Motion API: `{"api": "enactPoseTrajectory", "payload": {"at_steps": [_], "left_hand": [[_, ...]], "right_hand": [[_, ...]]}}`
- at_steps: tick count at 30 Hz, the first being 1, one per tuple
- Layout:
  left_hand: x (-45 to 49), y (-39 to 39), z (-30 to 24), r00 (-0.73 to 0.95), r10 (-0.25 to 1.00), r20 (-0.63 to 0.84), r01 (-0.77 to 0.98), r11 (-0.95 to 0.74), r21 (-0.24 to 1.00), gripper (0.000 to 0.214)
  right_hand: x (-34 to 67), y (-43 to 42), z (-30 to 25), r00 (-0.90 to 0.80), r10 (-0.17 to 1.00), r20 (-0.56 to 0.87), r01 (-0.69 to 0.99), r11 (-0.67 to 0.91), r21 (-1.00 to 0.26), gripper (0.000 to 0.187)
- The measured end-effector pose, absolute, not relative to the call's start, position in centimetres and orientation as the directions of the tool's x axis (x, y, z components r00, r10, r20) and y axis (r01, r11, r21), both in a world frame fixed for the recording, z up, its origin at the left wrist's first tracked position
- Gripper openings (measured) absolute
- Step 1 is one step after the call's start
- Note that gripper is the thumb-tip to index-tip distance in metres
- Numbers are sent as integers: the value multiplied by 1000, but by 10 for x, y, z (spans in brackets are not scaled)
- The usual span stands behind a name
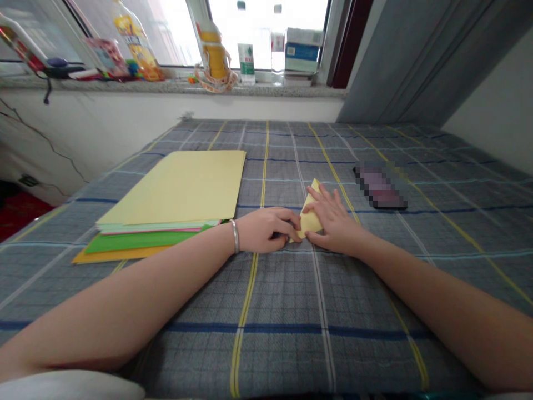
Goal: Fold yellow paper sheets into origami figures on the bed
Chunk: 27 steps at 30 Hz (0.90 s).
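Note:
A piece of pale yellow paper [310, 214], folded to a pointed shape, lies flat on the plaid cover [283, 300]. My right hand [333, 219] rests over its right side, fingers spread and pressing on it. My left hand [266, 230] meets it from the left, with the fingertips on its lower edge and partly hiding it. A silver bangle [235, 236] circles my left wrist. Left of that hand lies a stack of coloured paper sheets [175, 189], with pale yellow on top and green and orange showing below.
A dark phone-sized object [380, 186], pixelated, lies on the cover to the right. Beyond the cover's far edge is a white wall under a windowsill [175, 87] holding bottles, boxes and packets. A grey curtain [400, 55] hangs at the right.

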<state>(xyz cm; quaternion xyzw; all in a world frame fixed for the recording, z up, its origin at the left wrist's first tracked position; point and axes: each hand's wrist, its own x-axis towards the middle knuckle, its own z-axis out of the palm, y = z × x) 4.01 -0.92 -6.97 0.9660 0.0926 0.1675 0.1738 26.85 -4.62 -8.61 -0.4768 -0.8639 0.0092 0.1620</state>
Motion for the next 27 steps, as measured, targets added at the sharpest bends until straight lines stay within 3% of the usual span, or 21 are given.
{"api": "enactPoseTrajectory", "payload": {"at_steps": [27], "left_hand": [[39,-7,-67,923,225,312,94,-918,385,28]], "right_hand": [[282,-42,-97,-394,884,253,829,460,-317,48]]}}
